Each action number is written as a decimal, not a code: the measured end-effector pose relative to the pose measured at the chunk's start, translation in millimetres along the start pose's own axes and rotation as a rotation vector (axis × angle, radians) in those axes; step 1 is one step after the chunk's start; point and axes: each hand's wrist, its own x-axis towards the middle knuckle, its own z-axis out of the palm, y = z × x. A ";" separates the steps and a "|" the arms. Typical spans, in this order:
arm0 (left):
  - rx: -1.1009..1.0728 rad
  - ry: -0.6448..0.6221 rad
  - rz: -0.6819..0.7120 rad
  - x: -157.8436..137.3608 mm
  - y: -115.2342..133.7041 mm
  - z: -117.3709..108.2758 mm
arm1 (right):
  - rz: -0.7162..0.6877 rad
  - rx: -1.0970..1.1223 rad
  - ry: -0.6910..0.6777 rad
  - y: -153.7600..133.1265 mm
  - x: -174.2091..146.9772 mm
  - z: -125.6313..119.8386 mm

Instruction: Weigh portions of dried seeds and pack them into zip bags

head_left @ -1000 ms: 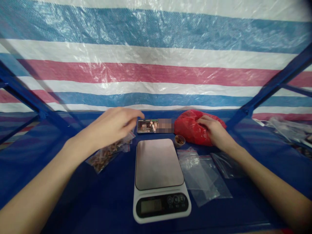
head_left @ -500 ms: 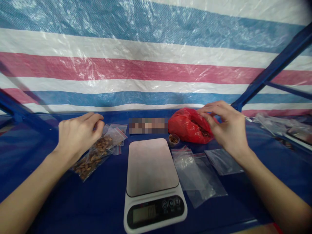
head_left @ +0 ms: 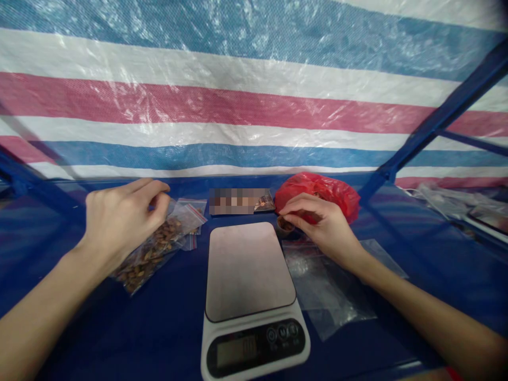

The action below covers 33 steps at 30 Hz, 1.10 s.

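Head view, 1 camera. Compared with 0.5 s ago: finds right hand (head_left: 323,225) off the red bag (head_left: 337,193) and at the small cup (head_left: 283,232), thumb and fingertips close together by the rim. Cannot tell whether clamped on the cup's wall, on the brown bits (head_left: 284,223) inside, or on nothing; partly hidden by the fingers.

Places cup on the blue table (head_left: 166,338), just beyond the scale's far right corner, in front of the red bag and near the phone (head_left: 264,201). Judged from this: moves the work in hand from red bag to cup, on the right hand's side only.

Shows left hand (head_left: 119,214) little changed, over the filled bags (head_left: 145,259), fingers curled, thumb near index finger. Cannot tell whether touching or gripping plastic. Lies overlapped there, left of the scale (head_left: 250,270).

Touches scale with neither of 2 hands. Gives on display (head_left: 237,351) faint digits, perhaps 0; too blurred to read surely. Sees flat bags (head_left: 327,301) right of scale, partly covered by right hand.
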 end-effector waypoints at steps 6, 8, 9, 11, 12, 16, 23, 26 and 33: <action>-0.022 0.003 -0.024 -0.5 1.1 -1.4 | -0.001 -0.003 0.008 -0.6 -0.5 0.2; -0.032 -0.005 -0.028 -0.9 0.4 -1.1 | -0.011 -0.007 0.003 -1.7 -0.4 -0.6; -0.034 -0.008 -0.029 -1.1 0.0 -0.7 | -0.015 -0.008 -0.001 -2.4 -0.3 -1.1; -0.039 -0.017 -0.035 -1.6 -0.6 0.1 | -0.023 -0.007 -0.010 -3.8 0.1 -2.1; -0.050 -0.025 -0.042 -1.8 -0.6 0.4 | -0.026 -0.003 -0.014 -4.4 0.3 -2.5; -0.127 -0.073 -0.080 -1.9 0.8 0.2 | -0.020 0.034 -0.015 -4.3 0.4 -3.6; -0.168 -0.063 -0.077 -2.4 2.6 0.6 | 0.002 0.037 0.025 0.2 -0.7 -5.4; -0.180 -0.072 -0.075 -3.2 2.6 0.7 | 0.027 0.028 0.025 2.0 -1.4 -5.7; -0.187 -0.076 -0.077 -3.6 2.8 -0.3 | 0.071 0.004 0.014 2.6 -3.2 -4.7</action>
